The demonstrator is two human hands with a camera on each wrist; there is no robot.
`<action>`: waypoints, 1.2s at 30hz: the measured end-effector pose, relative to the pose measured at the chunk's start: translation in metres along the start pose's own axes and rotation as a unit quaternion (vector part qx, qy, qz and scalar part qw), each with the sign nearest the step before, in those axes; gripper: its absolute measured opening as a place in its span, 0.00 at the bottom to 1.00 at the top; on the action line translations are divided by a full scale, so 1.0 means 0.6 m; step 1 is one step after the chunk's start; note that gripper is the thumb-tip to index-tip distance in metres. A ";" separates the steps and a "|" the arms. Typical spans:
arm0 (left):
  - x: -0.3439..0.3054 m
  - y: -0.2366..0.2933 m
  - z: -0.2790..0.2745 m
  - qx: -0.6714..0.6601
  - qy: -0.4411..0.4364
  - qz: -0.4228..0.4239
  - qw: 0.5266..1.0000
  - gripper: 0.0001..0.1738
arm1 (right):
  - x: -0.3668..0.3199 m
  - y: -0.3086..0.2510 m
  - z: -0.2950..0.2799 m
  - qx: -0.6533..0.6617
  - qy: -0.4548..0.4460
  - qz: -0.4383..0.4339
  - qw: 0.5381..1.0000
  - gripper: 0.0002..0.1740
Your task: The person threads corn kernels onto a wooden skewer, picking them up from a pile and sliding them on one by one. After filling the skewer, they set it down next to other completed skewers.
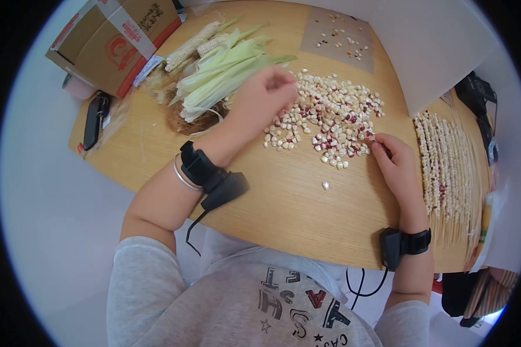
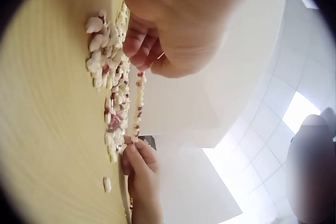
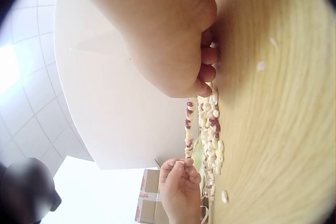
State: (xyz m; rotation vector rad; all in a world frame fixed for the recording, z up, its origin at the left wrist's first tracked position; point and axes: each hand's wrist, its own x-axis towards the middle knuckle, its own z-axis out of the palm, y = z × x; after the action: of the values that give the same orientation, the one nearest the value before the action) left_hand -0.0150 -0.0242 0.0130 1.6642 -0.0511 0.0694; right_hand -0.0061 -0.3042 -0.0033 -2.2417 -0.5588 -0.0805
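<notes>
My left hand (image 1: 266,95) is raised at the left side of a heap of loose corn kernels (image 1: 344,95), cream with some dark red. Its curled fingers pinch one end of a straight strand of corn kernels (image 2: 139,100), cream and dark red in turn. At the heap's right edge my right hand (image 1: 396,165) pinches the strand's other end between thumb and fingers. In the right wrist view the strand (image 3: 188,127) runs taut between both hands, just above the heap. A single kernel (image 1: 325,185) lies apart, nearer to me.
Corn husks (image 1: 226,75) and cobs lie at the back left, beside a cardboard box (image 1: 118,46). Several finished-looking kernel strands (image 1: 446,162) lie in rows at the right. A grey mat (image 1: 336,37) with scattered kernels is at the back, next to a white panel (image 1: 434,46).
</notes>
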 end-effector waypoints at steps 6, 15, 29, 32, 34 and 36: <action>0.023 -0.019 -0.034 -0.231 0.128 -0.087 0.961 0.06 | 0.000 -0.001 -0.002 -0.014 -0.007 0.007 1.000 0.10; 0.032 -0.032 -0.048 -0.247 0.178 -0.103 0.947 0.09 | 0.000 -0.002 -0.001 -0.009 -0.008 0.011 1.000 0.09; 0.034 -0.031 -0.049 -0.286 0.156 -0.089 0.941 0.10 | 0.001 -0.001 -0.001 -0.027 -0.006 -0.002 1.000 0.10; 0.035 -0.034 -0.050 -0.285 0.146 -0.081 0.944 0.10 | -0.001 -0.001 -0.001 -0.023 0.000 -0.001 1.000 0.10; 0.035 -0.031 -0.049 -0.288 0.146 -0.083 0.943 0.10 | 0.000 -0.001 -0.002 -0.018 -0.004 -0.001 1.000 0.10; 0.035 -0.030 -0.050 -0.291 0.147 -0.083 0.942 0.10 | 0.000 -0.003 -0.002 -0.019 -0.006 0.005 1.000 0.10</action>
State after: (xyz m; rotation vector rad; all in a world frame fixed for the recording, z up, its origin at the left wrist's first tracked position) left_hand 0.0066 0.0076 -0.0003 1.0470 0.2726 0.1579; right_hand -0.0068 -0.3041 -0.0010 -2.2828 -0.5567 -0.0733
